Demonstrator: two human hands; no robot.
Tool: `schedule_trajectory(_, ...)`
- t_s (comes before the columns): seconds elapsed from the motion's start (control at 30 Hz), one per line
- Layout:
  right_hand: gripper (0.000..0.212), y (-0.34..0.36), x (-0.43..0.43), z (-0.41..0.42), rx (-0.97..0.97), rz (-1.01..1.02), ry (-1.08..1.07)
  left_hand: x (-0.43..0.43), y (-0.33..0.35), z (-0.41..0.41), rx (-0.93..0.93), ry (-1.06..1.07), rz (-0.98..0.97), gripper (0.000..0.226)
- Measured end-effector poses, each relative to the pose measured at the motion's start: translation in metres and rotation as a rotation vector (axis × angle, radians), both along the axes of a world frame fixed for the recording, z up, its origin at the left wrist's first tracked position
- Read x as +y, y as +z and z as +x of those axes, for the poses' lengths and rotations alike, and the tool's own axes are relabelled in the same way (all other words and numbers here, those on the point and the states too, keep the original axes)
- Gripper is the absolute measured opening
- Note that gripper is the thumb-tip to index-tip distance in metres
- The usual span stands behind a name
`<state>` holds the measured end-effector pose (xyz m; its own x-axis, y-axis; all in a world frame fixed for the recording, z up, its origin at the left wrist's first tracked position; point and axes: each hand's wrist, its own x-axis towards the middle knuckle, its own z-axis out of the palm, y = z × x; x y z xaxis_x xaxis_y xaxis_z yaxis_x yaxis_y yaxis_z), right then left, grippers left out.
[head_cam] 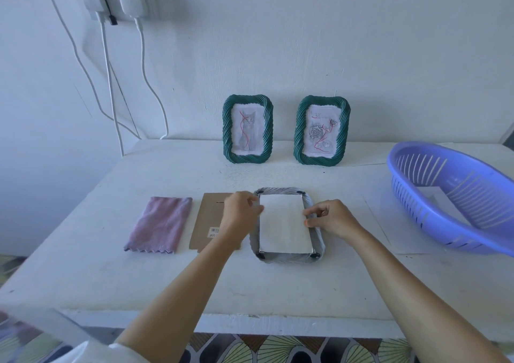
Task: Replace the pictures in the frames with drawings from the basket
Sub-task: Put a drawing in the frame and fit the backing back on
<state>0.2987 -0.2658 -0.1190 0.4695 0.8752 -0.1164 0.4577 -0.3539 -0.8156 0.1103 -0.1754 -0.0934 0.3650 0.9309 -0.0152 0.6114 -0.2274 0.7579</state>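
Fingertips of the left hand [241, 213] and right hand [331, 218] pinch opposite edges of a white sheet [283, 225] lying in a face-down grey frame [286, 257] at mid-worktop [278, 287]. 2 green frames [247, 129] against the wall hold sketches. Cardboard backing [208, 223] and pink cloth [160, 223] lie left; the purple basket [456, 198] sits right, clear of the work.

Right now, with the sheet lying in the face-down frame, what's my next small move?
Probably press the white sheet flat, then fetch the cardboard backing: both hands pinch its side edges, and the face-down frame is open.
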Motion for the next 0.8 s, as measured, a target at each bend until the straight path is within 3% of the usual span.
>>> schedule_trajectory(0.1,0.023,0.0,0.0,0.0,0.014,-0.005,-0.003,0.016,-0.002,-0.025,-0.017,0.155,0.058,0.039)
schedule_trajectory(0.2,0.023,0.0,-0.001,-0.001,0.004,-0.004,-0.001,0.025,-0.011,-0.049,0.316,0.149,-0.034,0.057)
schedule_trajectory(0.3,0.023,0.001,-0.002,-0.001,-0.007,-0.006,0.004,0.024,-0.019,-0.055,0.44,0.061,-0.098,0.061)
schedule_trajectory(0.47,0.024,0.002,-0.001,-0.001,-0.006,-0.009,0.005,0.029,-0.021,-0.052,0.476,0.042,-0.08,0.053)
schedule_trajectory(0.8,0.024,0.003,-0.002,-0.001,0.018,-0.008,0.001,0.042,-0.013,-0.053,0.361,0.15,-0.225,0.068)
